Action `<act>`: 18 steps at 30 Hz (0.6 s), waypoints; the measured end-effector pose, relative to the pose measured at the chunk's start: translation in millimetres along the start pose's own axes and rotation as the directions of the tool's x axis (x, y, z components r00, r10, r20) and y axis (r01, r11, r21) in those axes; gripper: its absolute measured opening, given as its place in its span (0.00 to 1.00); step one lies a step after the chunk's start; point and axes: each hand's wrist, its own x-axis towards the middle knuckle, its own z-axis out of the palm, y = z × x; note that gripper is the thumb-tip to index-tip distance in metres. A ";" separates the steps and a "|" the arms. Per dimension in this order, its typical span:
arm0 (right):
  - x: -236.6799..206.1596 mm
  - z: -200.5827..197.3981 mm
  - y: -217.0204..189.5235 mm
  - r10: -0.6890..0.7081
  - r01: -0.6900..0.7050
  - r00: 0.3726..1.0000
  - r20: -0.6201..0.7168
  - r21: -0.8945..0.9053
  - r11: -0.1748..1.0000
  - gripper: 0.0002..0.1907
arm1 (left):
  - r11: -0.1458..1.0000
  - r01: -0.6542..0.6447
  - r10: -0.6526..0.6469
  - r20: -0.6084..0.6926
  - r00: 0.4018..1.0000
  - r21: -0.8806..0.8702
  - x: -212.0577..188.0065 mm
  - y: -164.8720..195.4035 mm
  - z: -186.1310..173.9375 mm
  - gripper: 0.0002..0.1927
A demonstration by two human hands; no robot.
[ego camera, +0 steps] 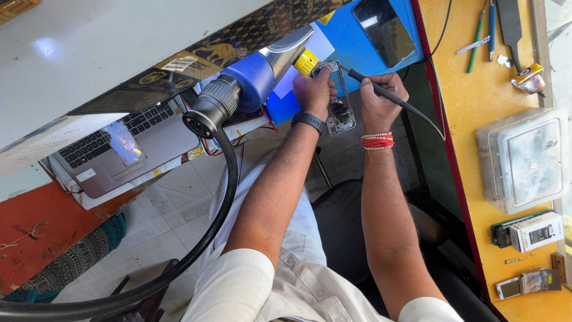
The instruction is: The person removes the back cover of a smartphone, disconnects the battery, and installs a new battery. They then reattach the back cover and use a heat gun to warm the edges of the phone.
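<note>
Phone (339, 107) gripped in left hand (314, 89); right hand (379, 98) holds soldering iron (381, 92).

Both hands work in a tight spot. The left hand (314, 90) is hemmed at nine o'clock by the blue hot-air gun (247, 83). The right hand (381, 98) has its cable (423, 116) trailing at four o'clock. A dark phone (384, 30) lies at twelve.
</note>
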 end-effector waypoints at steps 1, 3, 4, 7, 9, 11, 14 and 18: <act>0.2 0.0 -0.2 0.001 -0.001 1.000 -0.001 -0.007 1.000 0.05 | 1.000 0.002 -0.002 0.000 1.000 0.000 0.0 0.0 0.0 0.09; 0.8 0.1 -0.7 0.003 -0.003 1.000 -0.003 -0.028 1.000 0.05 | 1.000 0.002 -0.002 0.000 1.000 -0.002 0.2 0.2 0.0 0.09; 0.8 0.1 -0.9 0.004 -0.004 1.000 -0.005 -0.039 0.999 0.05 | 1.000 0.000 0.000 0.001 1.000 -0.005 0.1 0.1 -0.2 0.09; 1.8 0.3 -1.1 0.026 -0.026 1.000 -0.010 -0.031 0.999 0.05 | 1.000 0.001 -0.001 0.002 1.000 -0.014 0.1 0.3 0.1 0.08; 1.9 0.4 -1.1 0.001 -0.002 1.000 -0.012 -0.060 0.998 0.05 | 1.000 0.006 -0.006 -0.002 1.000 -0.014 -0.2 0.2 -0.1 0.08; 2.5 0.5 -1.0 0.000 -0.001 1.000 -0.014 -0.063 0.998 0.05 | 1.000 0.011 -0.011 -0.008 1.000 -0.009 0.1 0.6 0.3 0.08; 2.9 0.5 -0.8 0.012 -0.012 1.000 -0.011 -0.040 0.999 0.05 | 1.000 0.014 -0.014 -0.007 1.000 -0.014 0.2 0.5 0.4 0.08; 2.9 0.1 -0.6 -0.001 0.001 1.000 -0.007 -0.037 0.999 0.05 | 1.000 0.006 -0.005 0.007 1.000 -0.028 0.4 0.2 0.1 0.08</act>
